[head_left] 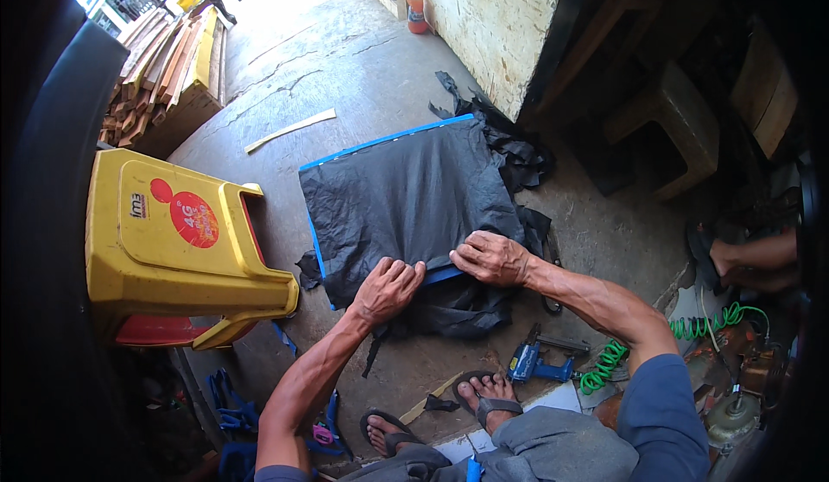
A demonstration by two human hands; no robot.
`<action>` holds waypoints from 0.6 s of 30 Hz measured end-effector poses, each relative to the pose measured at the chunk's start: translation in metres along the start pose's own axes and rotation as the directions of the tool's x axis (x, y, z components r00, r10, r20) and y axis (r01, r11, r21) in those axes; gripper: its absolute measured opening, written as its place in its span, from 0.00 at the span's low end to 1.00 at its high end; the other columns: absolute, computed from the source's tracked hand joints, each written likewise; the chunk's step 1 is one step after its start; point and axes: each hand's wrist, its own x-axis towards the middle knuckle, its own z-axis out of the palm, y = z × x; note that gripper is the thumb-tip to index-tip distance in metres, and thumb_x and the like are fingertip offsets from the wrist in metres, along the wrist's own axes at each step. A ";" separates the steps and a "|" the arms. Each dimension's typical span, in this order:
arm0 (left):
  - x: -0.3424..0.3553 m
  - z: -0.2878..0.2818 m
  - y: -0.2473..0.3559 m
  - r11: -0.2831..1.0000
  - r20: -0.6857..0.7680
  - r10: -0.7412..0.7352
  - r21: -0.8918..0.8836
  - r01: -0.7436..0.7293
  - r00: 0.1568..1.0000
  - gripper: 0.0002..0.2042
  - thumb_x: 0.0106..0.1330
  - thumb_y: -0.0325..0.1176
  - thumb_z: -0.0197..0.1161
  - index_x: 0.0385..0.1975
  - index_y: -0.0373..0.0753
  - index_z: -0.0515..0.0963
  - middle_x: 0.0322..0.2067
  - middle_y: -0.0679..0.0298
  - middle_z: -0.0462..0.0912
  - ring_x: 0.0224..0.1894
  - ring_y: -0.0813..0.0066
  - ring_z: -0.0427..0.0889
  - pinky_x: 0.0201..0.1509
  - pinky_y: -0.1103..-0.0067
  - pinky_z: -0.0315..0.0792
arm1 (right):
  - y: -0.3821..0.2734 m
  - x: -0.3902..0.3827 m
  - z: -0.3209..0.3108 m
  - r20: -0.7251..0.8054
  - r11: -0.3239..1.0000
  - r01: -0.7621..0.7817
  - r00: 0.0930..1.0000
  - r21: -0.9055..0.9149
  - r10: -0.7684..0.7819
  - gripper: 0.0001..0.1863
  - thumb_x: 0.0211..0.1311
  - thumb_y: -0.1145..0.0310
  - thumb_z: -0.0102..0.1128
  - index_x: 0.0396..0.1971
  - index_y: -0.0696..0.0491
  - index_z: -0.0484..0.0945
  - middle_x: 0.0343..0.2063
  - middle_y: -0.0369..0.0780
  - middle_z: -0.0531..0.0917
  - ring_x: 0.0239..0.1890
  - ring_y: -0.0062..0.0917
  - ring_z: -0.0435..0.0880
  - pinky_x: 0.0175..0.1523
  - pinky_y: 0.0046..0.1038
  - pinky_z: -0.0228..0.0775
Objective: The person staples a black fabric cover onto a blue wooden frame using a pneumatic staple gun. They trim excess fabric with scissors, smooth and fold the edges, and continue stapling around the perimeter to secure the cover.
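A sheet of black cloth (406,188) lies over a flat, roughly square panel on the floor in front of me. Blue edging (389,140) shows along the panel's far and left sides, and a bit shows between my hands at the near side. My left hand (389,290) is closed on the cloth near the middle of that near edge. A short way to its right, my right hand (490,258) also grips the cloth, fingers curled down. Loose cloth bunches below the near edge and past the right side. My fingertips are partly hidden.
A yellow plastic stool (186,231) stands left, with stacked wood strips (164,67) beyond. Near my feet lie a blue pneumatic stapler (537,363) and a green coiled hose (604,368). Another person's foot (725,262) shows right. A bottle (416,11) stands by a pale panel (492,24).
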 end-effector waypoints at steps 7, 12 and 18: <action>0.000 0.001 0.007 0.999 0.052 0.032 0.018 -0.033 0.998 0.19 0.61 0.31 0.61 0.52 0.31 0.78 0.31 0.66 0.72 0.36 0.74 0.74 0.43 0.76 0.69 | -0.008 -0.008 -0.006 0.070 0.997 -0.025 0.997 -0.074 0.030 0.14 0.58 0.65 0.59 0.42 0.57 0.81 0.36 0.37 0.80 0.39 0.25 0.81 0.43 0.27 0.74; 0.001 -0.001 0.007 0.998 0.165 0.062 0.021 -0.067 0.984 0.20 0.64 0.33 0.59 0.56 0.33 0.76 0.36 0.66 0.74 0.40 0.74 0.75 0.46 0.74 0.69 | -0.017 -0.011 -0.007 0.069 0.996 0.001 0.998 -0.087 0.005 0.17 0.59 0.67 0.60 0.45 0.60 0.83 0.37 0.38 0.81 0.41 0.27 0.81 0.47 0.30 0.75; -0.003 -0.004 0.007 0.996 0.266 0.050 -0.082 -0.029 0.963 0.25 0.68 0.34 0.56 0.65 0.35 0.72 0.40 0.66 0.75 0.44 0.72 0.75 0.51 0.73 0.68 | -0.033 -0.014 -0.009 0.076 0.994 -0.078 0.994 -0.077 0.084 0.20 0.58 0.70 0.60 0.49 0.64 0.83 0.42 0.41 0.83 0.43 0.29 0.82 0.51 0.31 0.76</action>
